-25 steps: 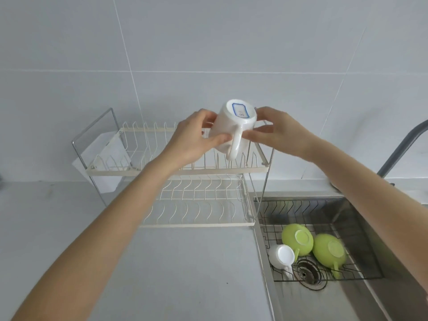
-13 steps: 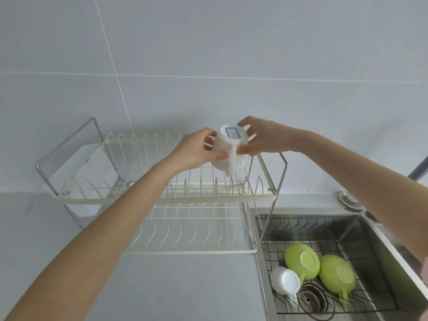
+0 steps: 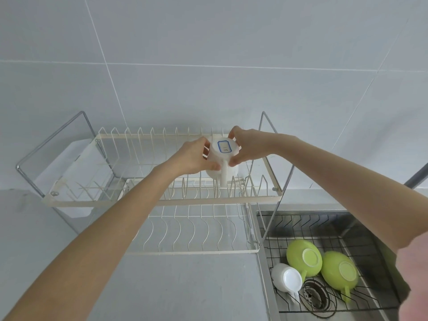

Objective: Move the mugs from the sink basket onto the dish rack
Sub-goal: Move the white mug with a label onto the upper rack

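A white mug (image 3: 221, 166) is upside down over the top tier of the cream wire dish rack (image 3: 162, 201), its handle pointing toward me and a blue-edged label on its base. My left hand (image 3: 193, 156) grips its left side and my right hand (image 3: 246, 145) grips its right side. Whether the mug's rim touches the rack wires is hidden. In the black wire sink basket (image 3: 328, 228) lie two upside-down green mugs (image 3: 303, 257) (image 3: 339, 273) and a small white mug (image 3: 287, 278).
The rack's lower tier (image 3: 196, 228) holds nothing. A white plastic holder (image 3: 69, 163) hangs at the rack's left end. The steel sink (image 3: 361, 232) has a drain strainer (image 3: 313, 296). A faucet (image 3: 416, 174) reaches in at the right. Grey counter (image 3: 173, 286) lies in front.
Both hands have carried the white mug down and farther back onto the top tier of the rack. The camera has moved closer and tilted down.
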Motion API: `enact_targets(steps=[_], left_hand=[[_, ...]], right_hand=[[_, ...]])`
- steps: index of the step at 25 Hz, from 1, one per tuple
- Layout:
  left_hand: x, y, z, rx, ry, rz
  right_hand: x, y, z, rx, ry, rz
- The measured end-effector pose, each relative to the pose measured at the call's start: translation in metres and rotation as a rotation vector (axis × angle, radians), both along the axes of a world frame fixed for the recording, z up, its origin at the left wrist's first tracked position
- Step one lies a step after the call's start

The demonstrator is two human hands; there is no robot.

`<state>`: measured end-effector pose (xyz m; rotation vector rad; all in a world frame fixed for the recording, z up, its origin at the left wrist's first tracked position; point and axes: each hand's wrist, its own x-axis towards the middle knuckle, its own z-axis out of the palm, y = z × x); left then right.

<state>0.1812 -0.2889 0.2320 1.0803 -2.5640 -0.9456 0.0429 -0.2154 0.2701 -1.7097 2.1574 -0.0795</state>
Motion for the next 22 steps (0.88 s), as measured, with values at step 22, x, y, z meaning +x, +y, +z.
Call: enact_targets(steps=[22], left_hand=[[0.023,0.021,0.034,-0.192,-0.137,0.019]], right_hand=[[0.007,0.038,0.027,-0.119,0.128,0.058]])
